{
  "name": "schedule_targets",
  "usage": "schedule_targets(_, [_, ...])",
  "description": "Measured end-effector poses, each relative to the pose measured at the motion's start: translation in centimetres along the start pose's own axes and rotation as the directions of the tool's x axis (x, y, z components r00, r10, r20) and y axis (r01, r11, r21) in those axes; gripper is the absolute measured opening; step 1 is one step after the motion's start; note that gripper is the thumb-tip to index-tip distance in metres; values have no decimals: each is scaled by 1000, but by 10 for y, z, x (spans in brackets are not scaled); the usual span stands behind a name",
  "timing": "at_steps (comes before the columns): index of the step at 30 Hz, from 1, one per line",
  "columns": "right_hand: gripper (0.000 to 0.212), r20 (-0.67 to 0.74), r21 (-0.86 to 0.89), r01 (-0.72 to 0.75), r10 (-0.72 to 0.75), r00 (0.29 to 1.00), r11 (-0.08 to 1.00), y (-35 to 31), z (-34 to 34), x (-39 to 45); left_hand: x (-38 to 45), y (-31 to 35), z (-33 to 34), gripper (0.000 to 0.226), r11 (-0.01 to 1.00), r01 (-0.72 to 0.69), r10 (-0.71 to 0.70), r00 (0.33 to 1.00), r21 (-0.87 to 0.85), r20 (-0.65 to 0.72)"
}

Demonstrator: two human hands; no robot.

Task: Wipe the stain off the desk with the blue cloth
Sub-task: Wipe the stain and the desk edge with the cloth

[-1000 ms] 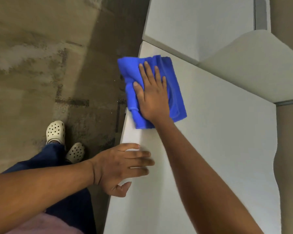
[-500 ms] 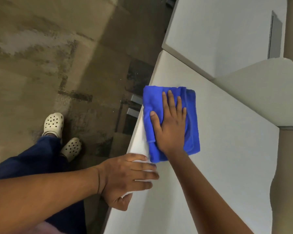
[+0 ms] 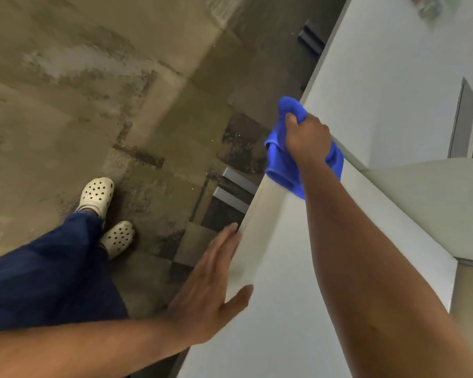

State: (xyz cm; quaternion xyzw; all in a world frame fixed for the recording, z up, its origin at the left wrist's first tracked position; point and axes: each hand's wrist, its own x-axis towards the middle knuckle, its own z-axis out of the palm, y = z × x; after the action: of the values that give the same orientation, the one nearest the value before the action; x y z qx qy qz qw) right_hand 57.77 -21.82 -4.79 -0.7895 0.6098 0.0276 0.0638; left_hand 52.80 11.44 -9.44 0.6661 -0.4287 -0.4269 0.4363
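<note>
I stand at the white tabletop [image 3: 325,282], my left hand [image 3: 210,285] spread flat against its edge for support, my right hand [image 3: 305,137] fisted around the bunched blue cloth [image 3: 280,170] at the tabletop's edge.

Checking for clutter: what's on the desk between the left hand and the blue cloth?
Nothing: head view shows bare white desk edge between the open left hand and bunched blue cloth.

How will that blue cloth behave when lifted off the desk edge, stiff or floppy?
Probably floppy: the blue cloth bunches in the right hand and sags in loose folds below it. Likely light, since a loose fist carries it. It should not roll or tip, but a trailing fold could drag across the desk.
</note>
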Motion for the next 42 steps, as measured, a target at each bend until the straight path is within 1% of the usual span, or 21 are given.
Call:
schedule_targets(1, [45,5,-27,-29,29,1000,999,-5,1,3,7,9,6,80,989,128,-132,990,-76,-57])
schedule_targets(2, [44,1,-51,-50,50,999,997,-9,2,3,15,14,11,78,972,211,-221,971,-106,-94])
schedule_targets(3, [42,-14,-66,-59,58,998,996,-11,4,1,22,14,14,78,960,259,-270,957,-106,-107])
schedule_targets(5, [42,-44,-66,-45,42,998,997,-13,9,-9,29,11,19,78,952,287,-295,953,-108,-71])
schedule_targets(7, [55,-33,-46,0,-1,999,999,-12,16,-26,30,6,20,78,943,296,-301,953,-152,-15])
schedule_targets(9, [72,-14,-26,40,-41,999,999,-9,21,-48,28,5,21,83,938,311,-313,950,-155,15])
schedule_targets(12, [85,-10,-12,103,-104,995,995,-2,30,-95,28,7,19,79,949,277,-283,959,-154,-18])
schedule_targets(15, [89,14,12,164,-164,986,986,9,37,-143,31,10,15,70,978,86,-114,984,-192,-137])
schedule_targets(16, [89,25,13,172,-172,985,985,13,38,-151,31,10,16,68,981,42,-76,981,-187,-176])
schedule_targets(17, [89,28,5,177,-177,984,984,15,39,-150,32,9,16,67,979,29,-65,982,-202,-176])
schedule_targets(19, [87,23,-27,181,-181,983,983,13,36,-134,33,9,15,68,970,69,-99,988,-232,-122])
schedule_targets(22, [85,17,-52,172,-172,985,984,5,29,-90,31,7,19,77,962,228,-235,972,-152,-29])
schedule_targets(24, [77,13,-77,171,-170,985,982,0,25,-59,29,5,20,83,950,289,-289,957,-118,14])
schedule_targets(26, [63,18,-138,178,-177,984,974,-6,19,-30,29,5,19,86,942,314,-313,949,-118,32])
schedule_targets(29, [39,68,-264,200,-189,980,944,-13,9,-6,30,6,15,84,940,316,-312,949,-131,52])
schedule_targets(31, [35,102,-336,240,-218,971,911,-16,5,-5,29,8,11,83,937,323,-317,946,-135,67])
schedule_targets(34, [42,184,-507,338,-284,941,793,-14,4,-18,29,9,10,87,930,352,-344,935,-104,82])
schedule_targets(37, [46,343,-622,471,-323,882,625,-9,0,-36,29,9,12,94,916,398,-393,916,-56,81])
schedule_targets(39, [49,407,-612,554,-376,832,564,-3,-2,-58,28,9,13,96,908,418,-415,906,-29,79])
schedule_targets(41, [61,435,-521,641,-470,768,564,7,1,-92,27,8,13,94,916,401,-400,915,-13,52])
schedule_targets(42, [67,432,-443,690,-539,723,572,14,3,-109,27,8,13,91,922,387,-386,922,-19,34])
